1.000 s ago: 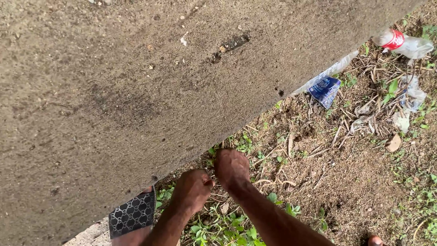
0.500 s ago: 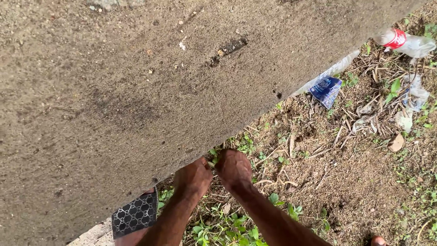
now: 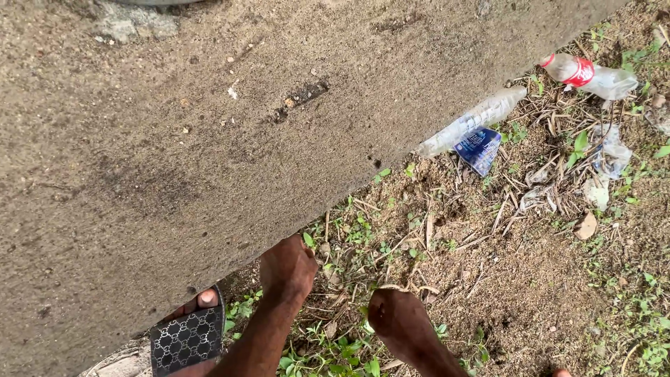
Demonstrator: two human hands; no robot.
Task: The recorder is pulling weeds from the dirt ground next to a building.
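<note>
I see the left hand (image 3: 287,269) curled down into weeds (image 3: 349,234) at the concrete slab (image 3: 209,139) edge, grip unclear. Right hand (image 3: 396,318), nearer, pinches a thin dry stem (image 3: 398,287), fingers closed narrow.

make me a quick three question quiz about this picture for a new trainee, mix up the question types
1. True or false: both hands are down among the weeds beside the concrete slab.
2. Which lies nearest the blue wrapper? A) the clear bottle B) the red-label bottle C) the sandal
3. Fill in: the sandalled foot rests at the edge of the ____.

Key
1. True: left hand and right hand are low in the weeds next to the slab.
2. A: the clear bottle touches the blue wrapper; the red-label bottle and the sandal lie farther off.
3. Slab.
</note>
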